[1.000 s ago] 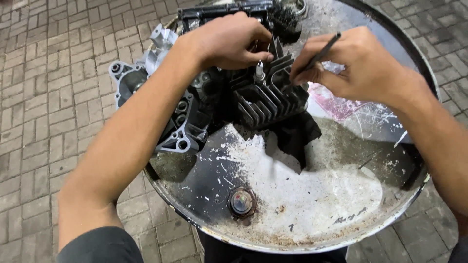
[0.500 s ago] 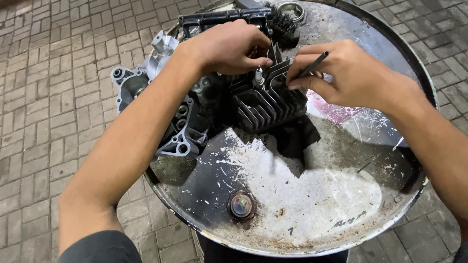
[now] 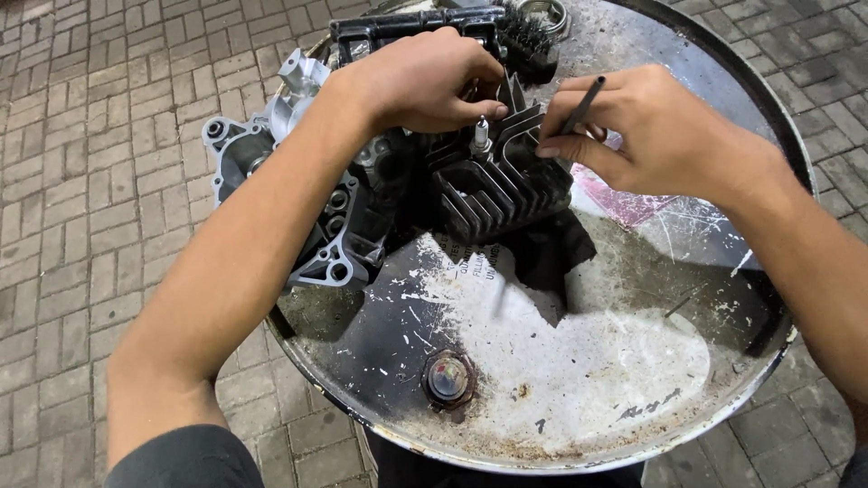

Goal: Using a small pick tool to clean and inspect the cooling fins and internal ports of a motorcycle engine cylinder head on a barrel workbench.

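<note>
A small engine lies on the round top of a metal drum (image 3: 723,380). Its black finned cylinder head (image 3: 497,194) faces me, with a white-and-metal spark plug (image 3: 480,137) standing up from it. My left hand (image 3: 425,77) rests on the engine just above the plug, its fingers curled beside it. My right hand (image 3: 646,131) pinches a thin dark rod (image 3: 583,105), whose lower end points down at the fins. The silver crankcase (image 3: 271,172) hangs over the drum's left edge.
A capped bung (image 3: 448,378) sits in the drum top near its front edge. White paint patches and a pink scrap (image 3: 624,203) mark the lid. A wire brush (image 3: 524,36) lies at the back. Brick paving (image 3: 90,226) surrounds the drum.
My right hand has drawn slightly in toward the cylinder head, the rod tilting more upright. My left hand stays on the engine above the spark plug.
</note>
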